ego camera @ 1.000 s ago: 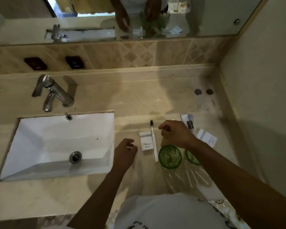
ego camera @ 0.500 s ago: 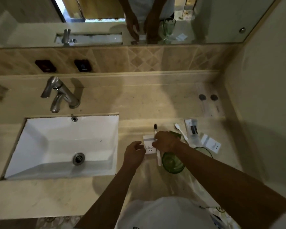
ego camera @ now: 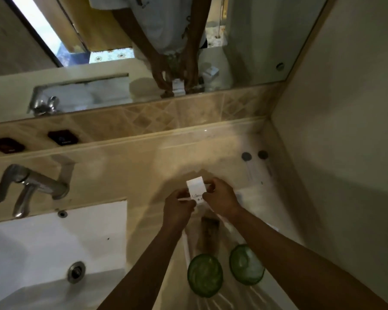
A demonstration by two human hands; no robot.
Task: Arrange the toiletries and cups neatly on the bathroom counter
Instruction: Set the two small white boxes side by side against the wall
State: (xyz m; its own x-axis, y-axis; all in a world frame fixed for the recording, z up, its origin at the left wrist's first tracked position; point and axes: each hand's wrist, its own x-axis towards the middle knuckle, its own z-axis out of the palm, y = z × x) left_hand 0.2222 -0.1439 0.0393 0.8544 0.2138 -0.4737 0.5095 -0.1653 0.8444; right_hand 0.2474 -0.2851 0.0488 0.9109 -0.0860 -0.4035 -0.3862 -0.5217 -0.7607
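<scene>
Between both hands, lifted clear of the table [ego camera: 143,171], sits a small white box [ego camera: 196,190] with faint print on its near face. Its long axis runs away from the person, far end tipped a little toward the mirror [ego camera: 244,52]. The left hand [ego camera: 179,209] pinches the near left edge with its grip closed; the right hand [ego camera: 221,198] closes on the right side, fingertips [ego camera: 207,185] curled onto the box's edge. A thin pale strip pokes out leftward under the left thumb, but blur hides what it is. Each hand is equally close, so either could carry the box alone.

Nearer the person, two green cups [ego camera: 205,277] stand side by side, just apart, between the forearms; the right one [ego camera: 245,264] lies partly under the right forearm. The sink [ego camera: 54,242] lies to the left, the tap [ego camera: 34,184] beyond it.

Setting it down probably means lowering it onto the bare surface beyond the cups, long axis squared to the back wall.
</scene>
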